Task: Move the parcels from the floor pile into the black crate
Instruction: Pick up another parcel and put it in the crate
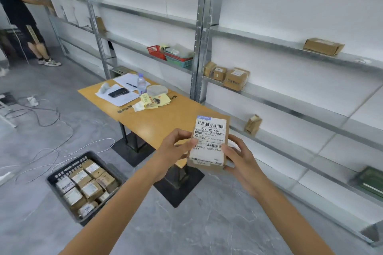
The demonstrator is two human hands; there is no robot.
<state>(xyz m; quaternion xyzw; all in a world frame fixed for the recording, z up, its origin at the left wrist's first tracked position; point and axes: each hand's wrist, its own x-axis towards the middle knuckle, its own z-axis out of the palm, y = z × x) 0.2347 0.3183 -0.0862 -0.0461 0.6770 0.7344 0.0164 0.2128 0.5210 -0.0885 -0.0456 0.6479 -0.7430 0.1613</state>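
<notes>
Holding a parcel [209, 143], left hand [176, 148] at 9 o'clock, right hand [238, 158] at 3, fingers [180, 133] curled round it. Next it likely goes down to 8 o'clock, into the black crate [69, 163] (nearly full).

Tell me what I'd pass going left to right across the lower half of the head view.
Black crate → left hand → held parcel → right hand → dark green container.
</notes>
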